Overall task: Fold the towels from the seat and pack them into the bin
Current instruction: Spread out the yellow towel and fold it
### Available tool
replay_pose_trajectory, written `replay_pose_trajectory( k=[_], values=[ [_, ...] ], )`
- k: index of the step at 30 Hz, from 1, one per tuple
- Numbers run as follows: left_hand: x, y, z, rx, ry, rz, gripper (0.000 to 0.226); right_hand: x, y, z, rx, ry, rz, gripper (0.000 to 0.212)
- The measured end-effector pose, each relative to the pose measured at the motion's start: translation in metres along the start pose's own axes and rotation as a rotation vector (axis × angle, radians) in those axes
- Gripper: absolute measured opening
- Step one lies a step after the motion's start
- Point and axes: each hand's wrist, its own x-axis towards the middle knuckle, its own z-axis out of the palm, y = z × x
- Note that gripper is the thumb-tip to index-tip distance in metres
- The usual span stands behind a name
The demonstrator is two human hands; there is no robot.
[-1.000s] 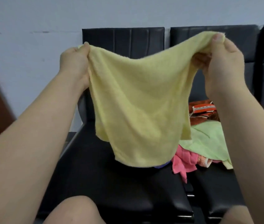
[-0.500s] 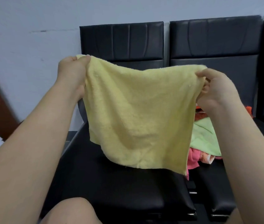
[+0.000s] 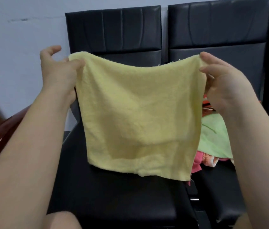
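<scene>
Yellow towel (image 3: pixel 138 116) now hangs flatter and squarer than before, its top corners pinched between the fingers of left hand (image 3: pixel 59 76) and right hand (image 3: pixel 229 86).

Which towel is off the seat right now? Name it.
The yellow towel, pinched at its top corners by the left hand and right hand. The green towel and pink towel lie heaped on the black seat.
</scene>
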Motion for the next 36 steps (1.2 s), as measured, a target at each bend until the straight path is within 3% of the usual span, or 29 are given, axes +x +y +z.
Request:
replay_pose_trajectory(
  k=[3, 6, 13, 19, 25, 32, 36],
  values=[
    [0.011, 0.004, 0.001, 0.16, -0.093, 0.078, 0.048, 0.008, -0.001, 0.004, -0.065, -0.108, -0.078, 0.036],
    [0.025, 0.019, 0.005, 0.13, -0.069, 0.257, 0.031, 0.013, -0.011, 0.008, -0.061, -0.214, -0.198, 0.041],
    [0.031, 0.044, -0.001, -0.08, 0.095, 0.572, 0.027, 0.004, -0.022, 0.009, -0.109, -0.112, -0.483, 0.038],
    [0.013, 0.015, -0.024, -0.186, 0.057, 0.475, 0.03, -0.01, -0.032, 0.006, 0.007, -0.156, -0.457, 0.035],
    [0.024, 0.025, -0.039, -0.14, 0.02, 0.378, 0.033, -0.018, -0.037, 0.012, -0.069, -0.161, -0.41, 0.036],
    [0.039, -0.018, -0.025, 0.241, 0.046, 0.168, 0.033, 0.001, 0.001, 0.018, -0.232, -0.196, -0.19, 0.051],
    [0.046, -0.068, -0.005, 0.496, -0.13, 0.111, 0.047, 0.023, 0.04, 0.025, -0.324, -0.222, -0.015, 0.069]
  ],
)
